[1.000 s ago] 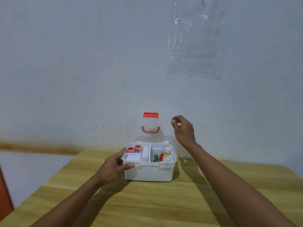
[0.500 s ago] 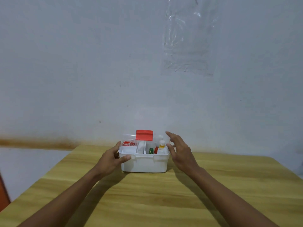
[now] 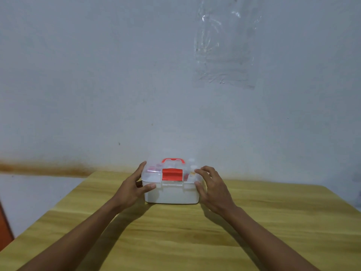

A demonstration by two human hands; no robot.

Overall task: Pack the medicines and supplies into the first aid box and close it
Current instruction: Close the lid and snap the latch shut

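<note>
Single head-worn view, facing forward and slightly down toward the first aid box (image 3: 172,190) from the near edge of the wooden table (image 3: 273,222); box at arm's reach, low in frame, pale wall (image 3: 97,75) filling everything above it

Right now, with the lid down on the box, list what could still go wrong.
The red latch may not be snapped shut; lifting by the red handle could spill the contents. Tall bottles under the clear lid might keep it from seating. The right hand and left hand press the corners; fingertips could get pinched.
</note>
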